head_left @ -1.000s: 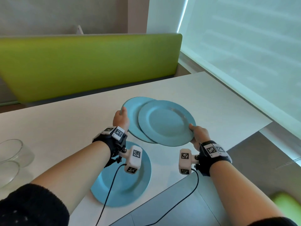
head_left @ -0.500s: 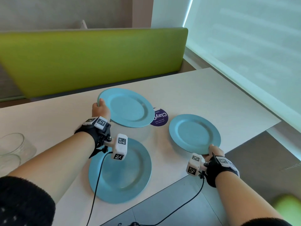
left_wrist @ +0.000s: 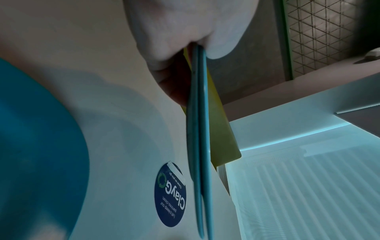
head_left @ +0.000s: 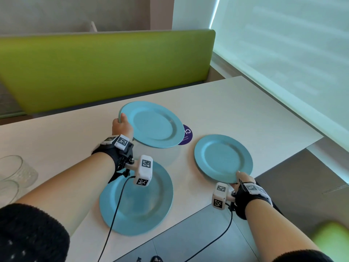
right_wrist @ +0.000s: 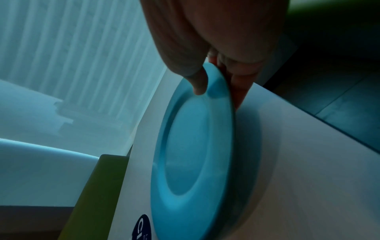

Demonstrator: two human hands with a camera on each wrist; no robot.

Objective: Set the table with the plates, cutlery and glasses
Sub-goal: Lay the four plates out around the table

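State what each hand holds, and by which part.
Left hand pinches two stacked blue round plates by their near-left rim; right hand pinches one blue plate by its near rim.

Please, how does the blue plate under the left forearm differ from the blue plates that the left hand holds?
The near plate lies flat on the table; the held plates are lifted and tilted above it. The near plate is single; the held plates are two, stacked, as the left wrist view shows. No hand touches the near plate; the left hand grips the held plates at the rim. They share the same blue colour and round shape.
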